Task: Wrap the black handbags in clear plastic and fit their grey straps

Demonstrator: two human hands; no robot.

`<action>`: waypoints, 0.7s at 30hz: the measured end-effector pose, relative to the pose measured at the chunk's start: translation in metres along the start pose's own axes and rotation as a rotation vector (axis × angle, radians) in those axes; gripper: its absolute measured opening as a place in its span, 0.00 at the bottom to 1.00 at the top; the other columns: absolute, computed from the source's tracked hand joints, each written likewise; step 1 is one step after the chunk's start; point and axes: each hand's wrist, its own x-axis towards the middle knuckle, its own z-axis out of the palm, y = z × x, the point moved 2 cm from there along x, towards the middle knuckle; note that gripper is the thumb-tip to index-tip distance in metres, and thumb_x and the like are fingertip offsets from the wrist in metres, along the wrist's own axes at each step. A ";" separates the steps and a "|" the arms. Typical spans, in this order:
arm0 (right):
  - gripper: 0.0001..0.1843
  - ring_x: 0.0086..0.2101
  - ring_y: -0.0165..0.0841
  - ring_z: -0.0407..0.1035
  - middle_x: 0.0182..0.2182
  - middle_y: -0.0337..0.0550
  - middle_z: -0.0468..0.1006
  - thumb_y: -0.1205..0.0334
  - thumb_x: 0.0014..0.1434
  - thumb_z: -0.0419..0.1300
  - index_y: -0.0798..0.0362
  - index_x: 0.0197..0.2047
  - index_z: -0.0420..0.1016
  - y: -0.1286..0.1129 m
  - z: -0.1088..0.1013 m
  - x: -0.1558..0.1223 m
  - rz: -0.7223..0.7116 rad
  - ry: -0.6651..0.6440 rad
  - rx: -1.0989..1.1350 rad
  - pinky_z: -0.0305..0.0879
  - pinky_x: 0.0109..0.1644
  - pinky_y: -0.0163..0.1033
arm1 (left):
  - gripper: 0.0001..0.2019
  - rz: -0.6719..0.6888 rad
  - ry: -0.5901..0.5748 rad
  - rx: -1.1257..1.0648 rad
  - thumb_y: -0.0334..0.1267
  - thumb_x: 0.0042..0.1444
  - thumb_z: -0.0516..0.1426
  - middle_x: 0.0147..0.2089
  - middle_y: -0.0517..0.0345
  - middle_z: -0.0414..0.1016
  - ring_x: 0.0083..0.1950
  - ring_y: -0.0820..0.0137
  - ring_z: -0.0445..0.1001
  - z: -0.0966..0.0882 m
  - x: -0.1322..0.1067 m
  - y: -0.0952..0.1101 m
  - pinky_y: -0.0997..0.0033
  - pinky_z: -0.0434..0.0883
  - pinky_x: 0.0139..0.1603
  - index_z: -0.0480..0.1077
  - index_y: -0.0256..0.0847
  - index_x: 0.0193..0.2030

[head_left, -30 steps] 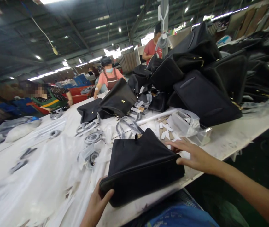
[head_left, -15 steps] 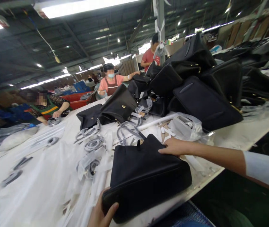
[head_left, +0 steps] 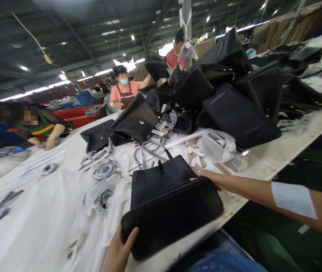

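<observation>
Left hand (head_left: 121, 241) grasps black bag (head_left: 172, 219) by its near-left corner; right hand (head_left: 213, 179) touches its right side, grip partly hidden, can't tell. Bag's on table (head_left: 287, 153), base facing wearer.

Your left hand (head_left: 121, 243) and right hand (head_left: 213, 179) are bare. On your right forearm (head_left: 248, 187) you wear a flat white patch (head_left: 294, 200), four-sided and plain, with straight edges; whether it wraps all the way round cannot be told. Below the near edge of the table (head_left: 265, 166), your clothing (head_left: 225, 263) shows blue: a brighter, smooth-looking stretch beside a darker, finely checked cloth (head_left: 225, 243), partly cut off from view
</observation>
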 end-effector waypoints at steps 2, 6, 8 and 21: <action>0.21 0.26 0.42 0.75 0.18 0.43 0.75 0.42 0.51 0.61 0.51 0.22 0.69 0.006 -0.002 0.000 0.000 0.022 -0.019 0.73 0.29 0.44 | 0.28 -0.049 -0.045 -0.037 0.58 0.52 0.61 0.49 0.47 0.82 0.56 0.48 0.77 0.001 0.003 0.005 0.49 0.72 0.61 0.76 0.36 0.49; 0.17 0.37 0.47 0.77 0.28 0.47 0.82 0.46 0.54 0.58 0.53 0.31 0.77 0.004 -0.012 -0.009 -0.073 0.041 -0.066 0.73 0.41 0.47 | 0.27 -0.083 -0.079 -0.069 0.58 0.52 0.61 0.47 0.48 0.83 0.53 0.48 0.79 0.003 0.004 0.009 0.52 0.75 0.56 0.78 0.35 0.46; 0.21 0.44 0.49 0.76 0.39 0.49 0.84 0.45 0.57 0.57 0.53 0.42 0.79 -0.002 -0.019 -0.020 -0.151 0.089 -0.116 0.71 0.50 0.50 | 0.27 -0.069 -0.089 -0.063 0.58 0.51 0.61 0.47 0.47 0.84 0.52 0.48 0.80 0.003 0.004 0.008 0.53 0.76 0.54 0.78 0.34 0.45; 0.30 0.51 0.48 0.74 0.50 0.46 0.81 0.35 0.61 0.54 0.49 0.53 0.76 0.037 0.010 -0.042 -0.296 0.358 -0.381 0.69 0.58 0.52 | 0.31 -0.156 -0.043 0.286 0.66 0.55 0.52 0.41 0.47 0.83 0.46 0.51 0.80 0.016 0.024 0.006 0.58 0.74 0.48 0.77 0.37 0.40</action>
